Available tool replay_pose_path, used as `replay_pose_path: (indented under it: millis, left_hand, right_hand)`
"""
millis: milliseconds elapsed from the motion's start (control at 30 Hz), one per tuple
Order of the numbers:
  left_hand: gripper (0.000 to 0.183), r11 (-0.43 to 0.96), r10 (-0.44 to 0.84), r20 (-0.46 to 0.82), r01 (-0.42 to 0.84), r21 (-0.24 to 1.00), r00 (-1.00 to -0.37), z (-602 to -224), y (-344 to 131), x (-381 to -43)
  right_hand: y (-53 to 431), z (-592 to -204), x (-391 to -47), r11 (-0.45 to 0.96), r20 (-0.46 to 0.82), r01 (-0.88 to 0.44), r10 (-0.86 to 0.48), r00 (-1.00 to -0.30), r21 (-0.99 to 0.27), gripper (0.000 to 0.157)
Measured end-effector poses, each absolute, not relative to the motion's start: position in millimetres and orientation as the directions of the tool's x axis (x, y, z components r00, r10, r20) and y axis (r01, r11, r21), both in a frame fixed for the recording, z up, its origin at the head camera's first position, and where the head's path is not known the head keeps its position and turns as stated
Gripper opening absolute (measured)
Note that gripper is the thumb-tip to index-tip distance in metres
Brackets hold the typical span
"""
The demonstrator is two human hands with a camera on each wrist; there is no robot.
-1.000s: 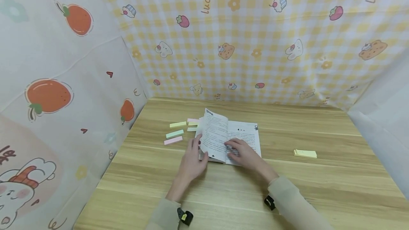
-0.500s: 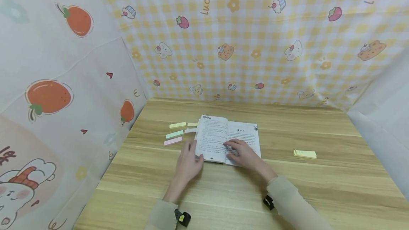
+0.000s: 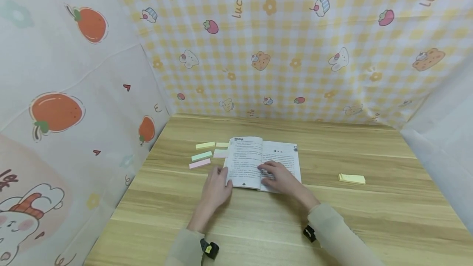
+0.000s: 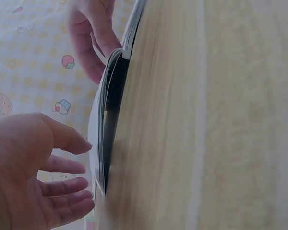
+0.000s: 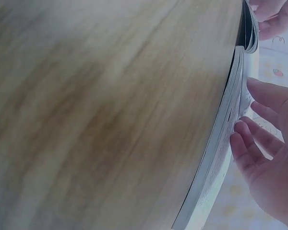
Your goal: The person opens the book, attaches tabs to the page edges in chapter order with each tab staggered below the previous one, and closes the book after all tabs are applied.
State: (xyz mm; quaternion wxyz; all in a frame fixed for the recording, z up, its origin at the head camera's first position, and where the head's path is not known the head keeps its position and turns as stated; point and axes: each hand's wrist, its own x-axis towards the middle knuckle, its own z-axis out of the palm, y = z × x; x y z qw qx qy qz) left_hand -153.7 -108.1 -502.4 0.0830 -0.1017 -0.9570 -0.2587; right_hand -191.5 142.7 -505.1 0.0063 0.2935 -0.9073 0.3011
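Observation:
A book (image 3: 242, 161) lies spread on the wooden table, printed pages facing up. My left hand (image 3: 215, 189) is at the lower left edge of its left page, thumb by the corner, fingers loosely bent and gripping nothing. In the left wrist view, the left fingers (image 4: 69, 191) are right beside the page edges, which stand a little off the table. My right hand (image 3: 279, 178) rests on the right page near the spine with relaxed fingers. In the right wrist view, the right thumb (image 5: 269, 93) and fingertips lie over the page. A yellow tab (image 3: 222, 145) and a pink tab (image 3: 221, 153) stick out from the book's left side.
Left of the book lie a yellow strip pad (image 3: 205, 145), a green strip pad (image 3: 201, 156) and a pink strip pad (image 3: 200, 163). A yellow sticky-note pad (image 3: 352, 179) lies to the right. Patterned cloth (image 3: 281, 44) hangs behind the table.
The raised left page has come down flat to the left. My left hand has drawn slightly left and toward me, while the right hand has stayed on its page.

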Motion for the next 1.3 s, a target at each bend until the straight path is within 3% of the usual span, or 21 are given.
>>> replay_pose_path:
  millis: [400,1300]
  left_hand:
    - [0.044,0.809,0.304,0.196,0.362,0.463,-0.932,-500.2,-104.0,-170.4]
    - [0.041,0.800,0.373,0.150,0.399,0.449,-0.916,-504.5,-106.1,-173.2]
  right_hand:
    - [140.1,-505.2,-191.2,0.664,0.200,-0.563,-0.543,-0.815,-0.491,0.041]
    - [137.2,-504.4,-191.4,0.699,0.166,-0.536,-0.527,-0.833,-0.473,0.041]
